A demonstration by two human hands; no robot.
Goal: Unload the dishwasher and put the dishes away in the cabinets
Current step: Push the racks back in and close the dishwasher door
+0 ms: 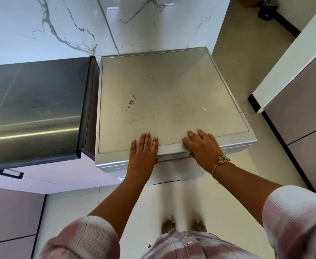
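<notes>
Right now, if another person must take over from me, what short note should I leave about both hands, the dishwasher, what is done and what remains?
Left hand: fingers straight, flat on the dishwasher top near its front edge, thumb over the edge. Right hand: the same, further right. Neither holds anything.
The dishwasher stands beside the steel counter; its door looks not yet pulled down. No dishes in view.
Done: nothing visible.
Left: open the door, unload, put the dishes in the cabinets.
</notes>
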